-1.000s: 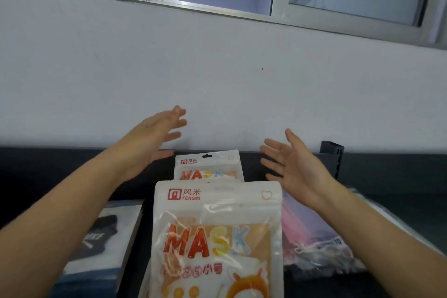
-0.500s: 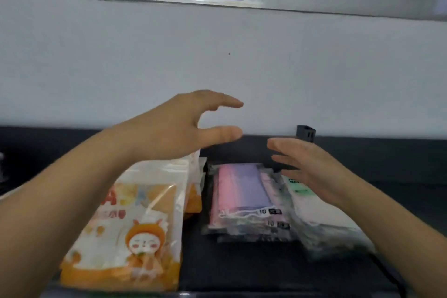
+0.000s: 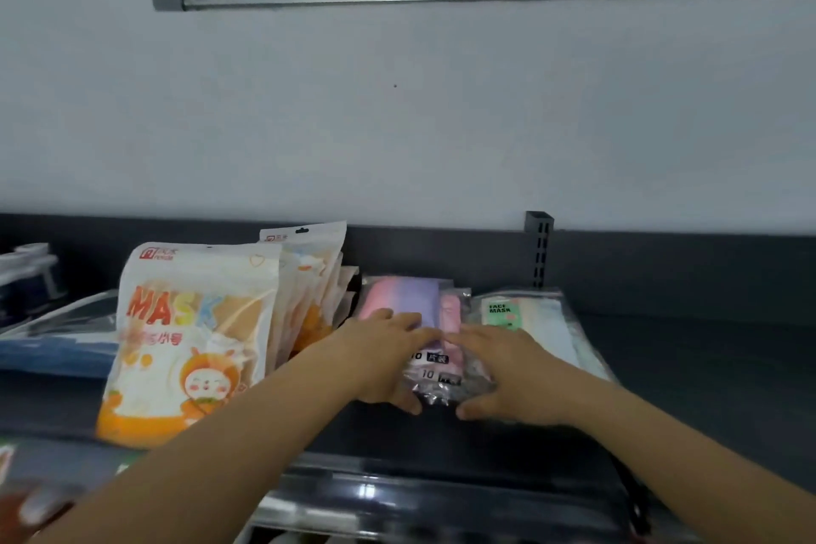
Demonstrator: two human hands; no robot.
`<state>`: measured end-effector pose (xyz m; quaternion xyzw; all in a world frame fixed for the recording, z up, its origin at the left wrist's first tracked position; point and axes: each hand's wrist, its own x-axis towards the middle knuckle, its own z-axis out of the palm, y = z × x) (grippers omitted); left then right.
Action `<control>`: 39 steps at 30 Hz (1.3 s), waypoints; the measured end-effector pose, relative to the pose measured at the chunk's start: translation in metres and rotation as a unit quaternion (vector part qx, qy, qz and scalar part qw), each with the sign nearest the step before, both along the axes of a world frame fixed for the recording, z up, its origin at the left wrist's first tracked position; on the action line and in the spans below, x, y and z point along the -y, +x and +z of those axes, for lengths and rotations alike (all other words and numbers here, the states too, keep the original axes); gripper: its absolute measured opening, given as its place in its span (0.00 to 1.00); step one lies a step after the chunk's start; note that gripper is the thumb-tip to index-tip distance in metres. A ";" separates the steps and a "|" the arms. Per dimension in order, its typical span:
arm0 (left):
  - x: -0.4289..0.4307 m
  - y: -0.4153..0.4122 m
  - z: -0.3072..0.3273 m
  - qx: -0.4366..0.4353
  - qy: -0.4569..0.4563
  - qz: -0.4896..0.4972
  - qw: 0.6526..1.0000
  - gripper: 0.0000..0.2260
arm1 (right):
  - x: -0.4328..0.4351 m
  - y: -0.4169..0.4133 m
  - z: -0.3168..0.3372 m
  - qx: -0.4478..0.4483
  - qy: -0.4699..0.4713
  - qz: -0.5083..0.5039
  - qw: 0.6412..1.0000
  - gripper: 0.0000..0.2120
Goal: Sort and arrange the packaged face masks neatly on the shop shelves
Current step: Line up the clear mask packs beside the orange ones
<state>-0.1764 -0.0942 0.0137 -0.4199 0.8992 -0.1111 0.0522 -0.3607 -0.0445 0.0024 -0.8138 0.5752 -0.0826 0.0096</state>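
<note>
Left hand [image 3: 380, 351] and right hand [image 3: 508, 371] flat atop the pink-purple mask packs [image 3: 404, 296].

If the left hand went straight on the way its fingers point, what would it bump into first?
Probably the right hand, whose fingertips lie just ahead of the left hand. Both rest on the pink and purple mask pack. Depth is hard to judge, though.

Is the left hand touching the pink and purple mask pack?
Touching. The head view shows the left hand resting on the pink and purple mask pack, fingers on top.
</note>
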 end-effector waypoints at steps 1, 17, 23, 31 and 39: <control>0.001 -0.001 -0.001 -0.010 0.004 -0.002 1.000 0.39 | -0.001 -0.001 0.002 0.017 0.000 0.002 1.000 0.40; 0.005 0.012 -0.016 -0.100 0.039 0.035 0.994 0.41 | 0.086 0.023 0.051 0.539 0.203 -0.227 0.785 0.39; 0.005 0.025 -0.015 -0.071 0.009 0.021 0.997 0.36 | 0.095 0.034 0.046 0.562 0.221 -0.233 0.763 0.38; 0.004 0.023 -0.008 -0.067 0.053 0.037 0.996 0.45 | 0.094 0.034 0.047 0.585 0.249 -0.234 0.735 0.42; 0.006 0.025 -0.012 -0.071 0.045 0.027 0.996 0.43 | 0.091 0.034 0.045 0.570 0.251 -0.252 0.741 0.37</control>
